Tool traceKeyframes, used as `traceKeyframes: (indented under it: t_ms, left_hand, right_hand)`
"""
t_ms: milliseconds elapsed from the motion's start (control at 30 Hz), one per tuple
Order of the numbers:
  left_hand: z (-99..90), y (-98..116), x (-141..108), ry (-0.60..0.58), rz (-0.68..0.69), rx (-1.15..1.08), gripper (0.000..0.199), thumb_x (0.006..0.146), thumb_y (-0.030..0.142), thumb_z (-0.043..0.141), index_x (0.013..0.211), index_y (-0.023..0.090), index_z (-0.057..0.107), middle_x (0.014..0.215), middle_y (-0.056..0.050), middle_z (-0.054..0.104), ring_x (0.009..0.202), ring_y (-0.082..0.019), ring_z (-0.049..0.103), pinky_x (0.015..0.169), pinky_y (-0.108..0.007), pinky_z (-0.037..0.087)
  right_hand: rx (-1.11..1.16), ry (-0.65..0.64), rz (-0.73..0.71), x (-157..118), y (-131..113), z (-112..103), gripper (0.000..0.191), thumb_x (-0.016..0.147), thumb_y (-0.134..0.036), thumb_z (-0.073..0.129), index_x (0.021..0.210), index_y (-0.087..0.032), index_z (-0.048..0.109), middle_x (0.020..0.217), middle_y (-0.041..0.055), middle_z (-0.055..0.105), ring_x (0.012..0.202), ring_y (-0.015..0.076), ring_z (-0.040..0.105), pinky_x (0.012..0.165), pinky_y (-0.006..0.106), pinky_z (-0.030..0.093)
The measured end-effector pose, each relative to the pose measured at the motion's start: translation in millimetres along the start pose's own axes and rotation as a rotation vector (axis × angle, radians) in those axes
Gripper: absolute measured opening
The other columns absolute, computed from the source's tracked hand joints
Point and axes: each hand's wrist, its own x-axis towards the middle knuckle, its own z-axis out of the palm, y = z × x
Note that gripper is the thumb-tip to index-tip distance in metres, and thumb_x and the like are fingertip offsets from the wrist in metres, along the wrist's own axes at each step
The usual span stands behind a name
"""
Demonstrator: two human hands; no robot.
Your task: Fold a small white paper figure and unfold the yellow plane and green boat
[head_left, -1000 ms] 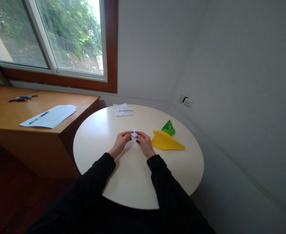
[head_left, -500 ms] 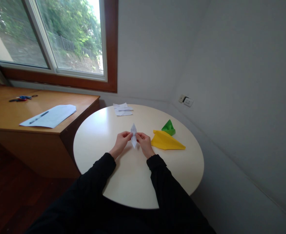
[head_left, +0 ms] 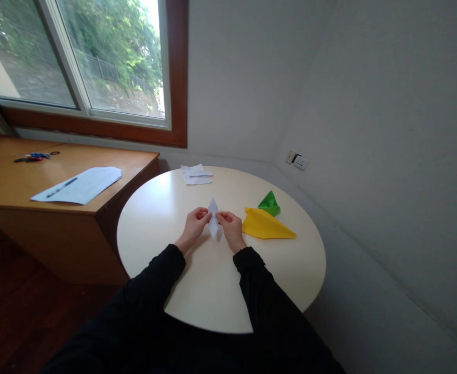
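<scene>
A small piece of folded white paper (head_left: 213, 228), pointed at its upper and lower ends, is held above the round cream table (head_left: 209, 291). My left hand (head_left: 194, 226) pinches its left side near the middle, and my right hand (head_left: 230, 227) pinches the right side. The fingers hide the middle of the paper in part. Just right of my right hand lies a yellow folded paper plane (head_left: 267, 226). Behind the plane sits a green folded paper shape (head_left: 270, 203).
Loose white paper pieces (head_left: 196, 175) lie at the table's far edge. On the wooden desk (head_left: 135, 176) to the left are white sheets (head_left: 84, 188) with a pen (head_left: 62, 188) on top, and a dark and blue cluster of small items (head_left: 36, 156). A wall socket (head_left: 300, 162) is behind the table.
Almost nothing differs. My right hand has shifted very slightly left, and both hands keep their pinch on the white folded paper.
</scene>
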Motion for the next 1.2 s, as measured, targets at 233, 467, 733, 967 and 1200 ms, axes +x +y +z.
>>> traceKeyframes:
  t_ms: [233,467,733,967,1200]
  left_hand:
    - [-0.4,-1.9,-1.2,-0.043,0.028,0.045,0.029,0.063,0.03,0.068,0.081,0.019,0.049,0.053,0.004,0.058,0.053,-0.012,0.057,0.057,-0.025,0.044]
    - [0.6,-0.7,-1.4,-0.063,0.093,0.087,0.019,0.066,0.026,0.063,0.08,0.019,0.053,0.048,0.007,0.05,0.047,-0.009,0.049,0.051,-0.022,0.04]
    - [-0.3,-1.2,0.0,-0.002,0.024,0.046,0.013,0.062,0.024,0.063,0.07,0.015,0.069,0.064,-0.003,0.066,0.06,-0.014,0.058,0.061,-0.027,0.048]
    - [0.8,4.9,-1.6,0.006,-0.042,-0.061,0.017,0.059,0.02,0.063,0.072,0.012,0.071,0.071,-0.006,0.07,0.068,-0.017,0.062,0.072,-0.034,0.051]
    - [1.0,5.2,-2.6,-0.054,0.021,-0.012,0.022,0.061,0.024,0.069,0.079,0.012,0.071,0.076,-0.007,0.071,0.071,-0.018,0.063,0.074,-0.035,0.05]
  right_hand:
    - [0.023,0.014,-0.052,-0.8,-1.0,1.6,0.026,0.055,-0.03,0.072,0.07,-0.019,0.055,0.062,-0.0031,0.061,0.063,0.0125,0.058,0.063,0.027,0.047]
    - [0.017,-0.037,-0.1,-0.5,0.5,2.3,0.014,0.058,-0.025,0.068,0.067,-0.019,0.059,0.067,-0.002,0.061,0.067,0.013,0.058,0.067,0.027,0.048]
    - [0.019,-0.057,-0.007,-1.9,-0.8,-0.1,0.017,0.063,-0.026,0.065,0.076,-0.017,0.069,0.079,0.0036,0.069,0.075,0.0167,0.062,0.075,0.032,0.049]
    - [0.078,-0.104,-0.021,-0.7,-1.4,-1.4,0.021,0.061,-0.021,0.06,0.079,-0.017,0.07,0.079,0.0031,0.071,0.075,0.017,0.064,0.076,0.033,0.051]
    - [-0.003,-0.116,-0.103,-0.2,-0.2,-1.9,0.023,0.063,-0.026,0.066,0.083,-0.016,0.069,0.084,0.0053,0.071,0.076,0.0183,0.065,0.075,0.035,0.052]
